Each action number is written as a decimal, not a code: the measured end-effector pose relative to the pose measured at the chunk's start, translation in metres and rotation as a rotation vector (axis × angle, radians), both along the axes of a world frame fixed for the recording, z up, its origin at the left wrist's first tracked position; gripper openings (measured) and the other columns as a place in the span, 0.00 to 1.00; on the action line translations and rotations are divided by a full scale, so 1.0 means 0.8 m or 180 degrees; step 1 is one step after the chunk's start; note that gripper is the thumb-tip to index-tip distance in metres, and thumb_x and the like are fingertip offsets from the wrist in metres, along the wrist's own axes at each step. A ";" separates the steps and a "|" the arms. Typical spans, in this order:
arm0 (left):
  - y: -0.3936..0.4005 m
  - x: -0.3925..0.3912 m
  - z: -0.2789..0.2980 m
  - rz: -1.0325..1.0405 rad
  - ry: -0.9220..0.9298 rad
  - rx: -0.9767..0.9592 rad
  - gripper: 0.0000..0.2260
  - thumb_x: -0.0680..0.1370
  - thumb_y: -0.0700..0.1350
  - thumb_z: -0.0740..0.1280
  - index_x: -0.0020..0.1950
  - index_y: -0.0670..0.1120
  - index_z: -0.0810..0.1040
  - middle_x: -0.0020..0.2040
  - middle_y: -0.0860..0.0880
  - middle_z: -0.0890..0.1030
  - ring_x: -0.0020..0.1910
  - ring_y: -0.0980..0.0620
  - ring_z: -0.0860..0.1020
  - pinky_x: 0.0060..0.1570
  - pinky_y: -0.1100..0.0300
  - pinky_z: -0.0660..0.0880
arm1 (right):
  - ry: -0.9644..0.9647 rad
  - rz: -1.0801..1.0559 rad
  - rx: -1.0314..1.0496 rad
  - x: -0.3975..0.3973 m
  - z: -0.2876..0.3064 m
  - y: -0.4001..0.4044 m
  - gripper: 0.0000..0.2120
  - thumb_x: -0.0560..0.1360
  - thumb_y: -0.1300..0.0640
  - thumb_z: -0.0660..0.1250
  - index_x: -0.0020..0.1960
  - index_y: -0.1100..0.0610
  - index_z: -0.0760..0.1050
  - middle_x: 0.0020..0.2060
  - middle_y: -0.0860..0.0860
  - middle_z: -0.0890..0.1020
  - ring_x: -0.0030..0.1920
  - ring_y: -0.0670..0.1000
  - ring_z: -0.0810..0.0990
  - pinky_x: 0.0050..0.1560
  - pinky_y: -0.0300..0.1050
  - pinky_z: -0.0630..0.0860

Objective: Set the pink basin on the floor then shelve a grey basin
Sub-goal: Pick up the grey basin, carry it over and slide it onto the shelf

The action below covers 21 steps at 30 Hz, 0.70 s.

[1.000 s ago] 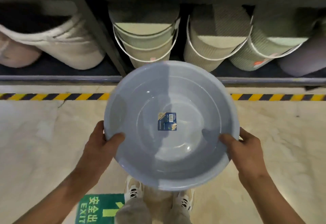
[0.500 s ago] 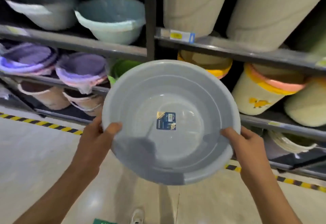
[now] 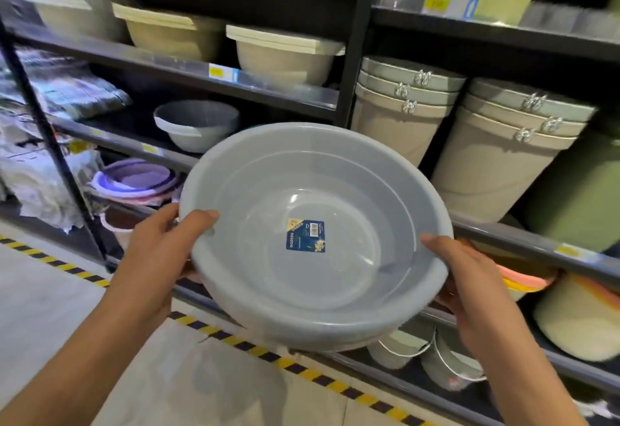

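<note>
Over on the left, another grey basin (image 3: pixel 197 123) is sitting on the shelf (image 3: pixel 127 144). You're gripping the grey basin (image 3: pixel 315 234) with your left hand (image 3: pixel 157 254), fingers clamped on its rim, holding it tilted in the air in front of the shelving, while your right hand (image 3: pixel 479 295) is clamping the opposite rim.

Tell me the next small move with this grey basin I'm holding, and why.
Probably lift it up and left toward the other grey basin on the shelf. The left hand and right hand grip the held grey basin by opposite rims, below and right of that spot.
</note>
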<state>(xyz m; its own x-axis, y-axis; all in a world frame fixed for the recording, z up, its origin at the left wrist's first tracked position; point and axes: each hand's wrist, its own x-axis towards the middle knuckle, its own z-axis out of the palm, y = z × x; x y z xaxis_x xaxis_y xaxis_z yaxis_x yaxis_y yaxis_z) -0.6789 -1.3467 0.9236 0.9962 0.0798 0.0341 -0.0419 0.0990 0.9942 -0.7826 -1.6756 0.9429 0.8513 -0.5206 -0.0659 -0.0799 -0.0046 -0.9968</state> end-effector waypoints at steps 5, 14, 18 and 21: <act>0.019 -0.003 0.008 0.0196 0.0035 -0.0072 0.09 0.77 0.46 0.72 0.56 0.46 0.84 0.40 0.51 0.88 0.31 0.56 0.85 0.24 0.65 0.76 | -0.0091 0.0148 0.0091 0.025 0.013 0.019 0.09 0.73 0.50 0.74 0.51 0.52 0.87 0.44 0.59 0.89 0.39 0.55 0.88 0.46 0.55 0.83; 0.087 0.015 0.016 0.0815 0.0088 -0.0153 0.07 0.75 0.49 0.72 0.52 0.50 0.85 0.43 0.48 0.88 0.32 0.56 0.85 0.26 0.65 0.77 | -0.0101 0.0666 0.0118 0.114 0.034 0.094 0.10 0.75 0.51 0.72 0.52 0.55 0.86 0.40 0.58 0.87 0.39 0.55 0.84 0.46 0.53 0.81; 0.142 0.026 0.019 0.1088 0.0073 -0.0099 0.06 0.75 0.50 0.72 0.49 0.52 0.85 0.44 0.47 0.88 0.34 0.55 0.85 0.28 0.64 0.78 | -0.0059 0.0990 0.0087 0.161 0.026 0.149 0.08 0.75 0.48 0.71 0.50 0.51 0.85 0.39 0.53 0.87 0.34 0.48 0.85 0.39 0.46 0.78; 0.190 0.036 0.020 0.1222 0.0093 -0.0020 0.12 0.72 0.52 0.72 0.53 0.49 0.85 0.47 0.45 0.87 0.36 0.53 0.86 0.29 0.64 0.78 | -0.0041 0.1098 0.0151 0.193 0.015 0.195 0.11 0.76 0.49 0.72 0.54 0.53 0.85 0.44 0.56 0.88 0.39 0.51 0.87 0.35 0.42 0.80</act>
<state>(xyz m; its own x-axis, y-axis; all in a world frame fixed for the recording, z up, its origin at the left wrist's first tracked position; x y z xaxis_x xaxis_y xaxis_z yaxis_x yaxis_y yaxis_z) -0.6499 -1.1944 0.9397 0.8943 0.4475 0.0045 -0.0489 0.0877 0.9949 -0.6282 -1.5198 0.9545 0.9775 -0.1988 -0.0712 -0.0691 0.0171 -0.9975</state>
